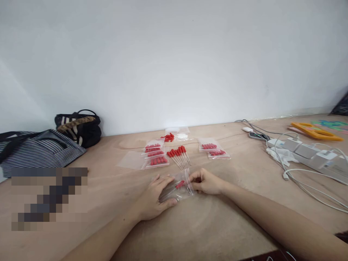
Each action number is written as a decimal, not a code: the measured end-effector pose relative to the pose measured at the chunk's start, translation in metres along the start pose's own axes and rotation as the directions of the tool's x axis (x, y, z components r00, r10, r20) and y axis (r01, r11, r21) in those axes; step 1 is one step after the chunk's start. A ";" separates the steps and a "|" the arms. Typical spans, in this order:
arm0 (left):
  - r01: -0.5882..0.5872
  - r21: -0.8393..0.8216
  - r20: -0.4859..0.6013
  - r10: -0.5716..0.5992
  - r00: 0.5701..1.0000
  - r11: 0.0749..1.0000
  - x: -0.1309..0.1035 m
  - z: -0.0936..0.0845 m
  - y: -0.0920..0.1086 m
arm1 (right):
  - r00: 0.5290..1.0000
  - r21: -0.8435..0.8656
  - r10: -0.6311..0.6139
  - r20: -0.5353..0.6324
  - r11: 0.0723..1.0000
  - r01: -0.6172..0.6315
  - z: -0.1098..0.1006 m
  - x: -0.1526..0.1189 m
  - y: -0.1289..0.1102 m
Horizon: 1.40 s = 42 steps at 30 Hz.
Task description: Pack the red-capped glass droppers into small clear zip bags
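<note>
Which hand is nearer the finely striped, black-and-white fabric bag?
Left: the left hand is right of the striped bag and nearer the camera; the right hand, farther right.

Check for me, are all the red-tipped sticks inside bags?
No, several red-tipped sticks lie fanned out on the table, beyond the clear bag at the left hand.

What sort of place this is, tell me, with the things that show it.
Perhaps a makeshift worktop in a home or small workroom: clear plastic packets of red pieces share it with a striped bag and white chargers.
</note>
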<state>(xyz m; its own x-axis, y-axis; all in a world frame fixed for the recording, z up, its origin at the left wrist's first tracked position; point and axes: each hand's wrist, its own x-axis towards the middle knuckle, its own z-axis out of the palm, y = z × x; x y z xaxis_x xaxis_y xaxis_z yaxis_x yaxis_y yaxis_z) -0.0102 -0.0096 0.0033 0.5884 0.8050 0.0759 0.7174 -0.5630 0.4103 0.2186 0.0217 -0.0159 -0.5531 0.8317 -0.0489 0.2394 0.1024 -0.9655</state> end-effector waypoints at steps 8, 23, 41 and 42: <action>0.014 0.016 0.018 -0.015 1.000 1.000 0.001 -0.002 0.003 | 0.851 -0.207 -0.011 -0.526 0.972 -0.115 -0.046 0.061 -0.016; -0.001 0.026 0.023 0.001 1.000 1.000 0.000 -0.003 0.004 | 0.708 -0.103 0.089 -0.701 0.969 -0.225 -0.038 0.137 0.004; 0.028 0.022 0.041 -0.029 0.999 0.999 0.002 -0.003 0.003 | 0.619 0.150 -0.047 -0.784 0.953 0.262 -0.042 0.000 0.011; 0.032 0.023 0.045 -0.033 0.998 0.999 0.002 -0.003 0.003 | 0.624 0.160 -0.036 -0.781 0.953 0.256 -0.039 -0.002 0.013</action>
<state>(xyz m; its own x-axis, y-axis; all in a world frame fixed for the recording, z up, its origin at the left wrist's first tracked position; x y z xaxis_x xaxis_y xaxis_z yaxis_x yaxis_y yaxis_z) -0.0081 -0.0094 0.0069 0.5807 0.8139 0.0210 0.7443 -0.5412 0.3913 0.2534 0.0427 -0.0185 0.2690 0.9412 0.2042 -0.0415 0.2232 -0.9739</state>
